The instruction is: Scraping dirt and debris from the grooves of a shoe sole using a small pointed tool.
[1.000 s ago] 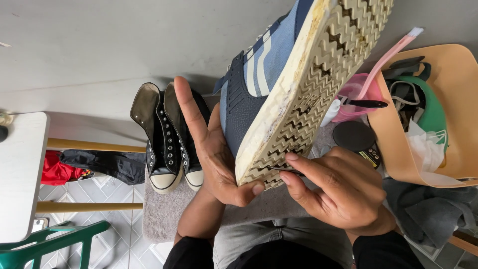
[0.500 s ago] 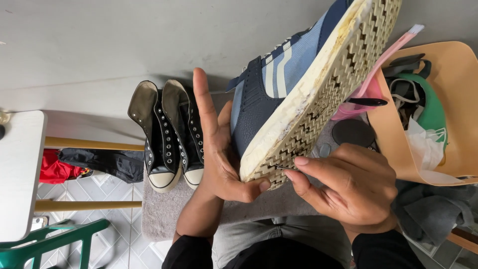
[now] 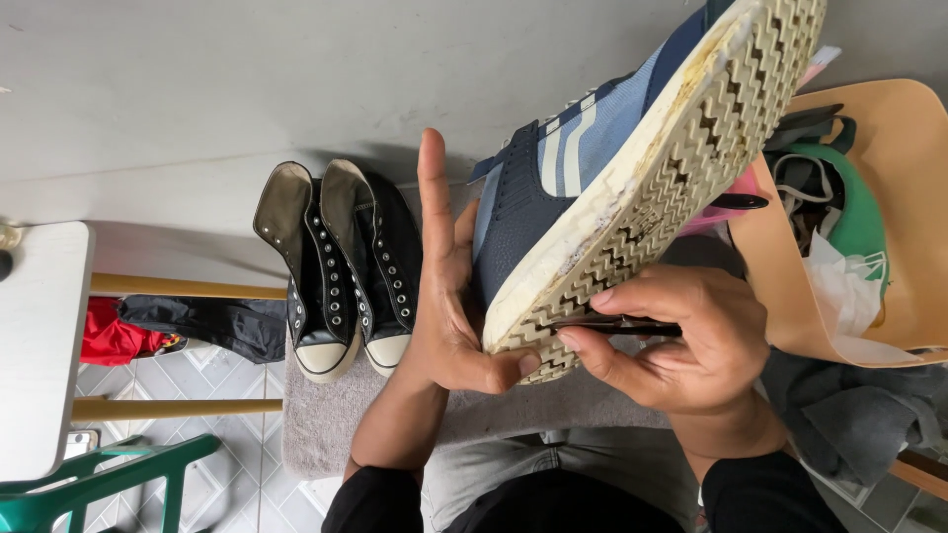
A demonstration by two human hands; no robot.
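A pair of black high-top sneakers (image 3: pixel 341 271) stands on a grey mat (image 3: pixel 326 424) at the left. Just right of them, the left hand (image 3: pixel 449 296) cups the blue sneaker (image 3: pixel 632 178), fingers straight and thumb pressed on the sole's edge (sole tilted toward the camera). The right hand (image 3: pixel 681 341) pinches a thin dark tool (image 3: pixel 617 324) against the tread.

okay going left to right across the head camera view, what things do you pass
White table → green plastic chair → red cloth → pair of black high-top sneakers → left hand → blue sneaker with its pale zigzag sole → right hand pinching a thin dark tool → tan chair.
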